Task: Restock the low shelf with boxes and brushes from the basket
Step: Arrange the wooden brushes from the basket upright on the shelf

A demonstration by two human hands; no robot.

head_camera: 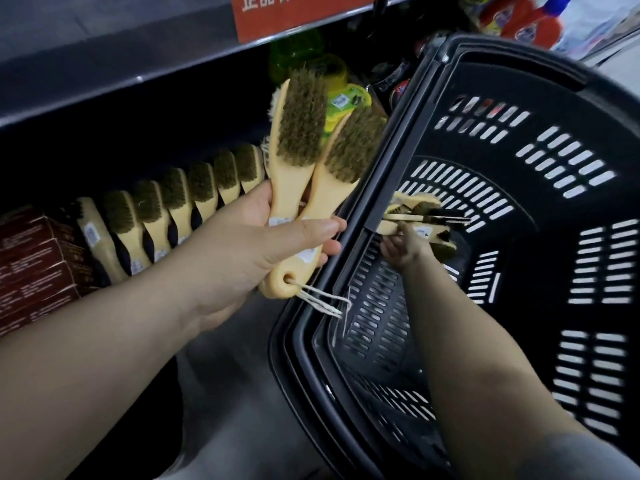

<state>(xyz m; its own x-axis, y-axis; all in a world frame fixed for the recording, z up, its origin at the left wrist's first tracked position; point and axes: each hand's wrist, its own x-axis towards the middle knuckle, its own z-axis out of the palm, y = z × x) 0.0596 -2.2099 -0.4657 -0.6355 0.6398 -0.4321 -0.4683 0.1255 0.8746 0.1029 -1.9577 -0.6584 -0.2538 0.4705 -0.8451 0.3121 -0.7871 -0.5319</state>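
**Brush transfer under way: picking from the basket**

Step in hand, as judged: gathering brushes from the basket point(381, 188) before shelving.

The left grip point(242, 247) is clenched round the handles of two brushes point(299, 126), fanned bristles-up at centre frame, above the basket's near rim.

The right grip point(405, 247) is deep inside the basket, right of centre, touching a small heap of loose brushes point(415, 209) on the basket floor. Its fingers are hidden behind the hand, so I cannot tell whether it has closed on one.

At left of frame the low shelf point(104, 157) carries a row of brushes point(173, 209) standing on edge, with red boxes point(34, 258) at the far left.

Next move, in my view: secure a brush from the heap, lift it clear of the rim, then set the bundle at the row's right end, bristles matching.
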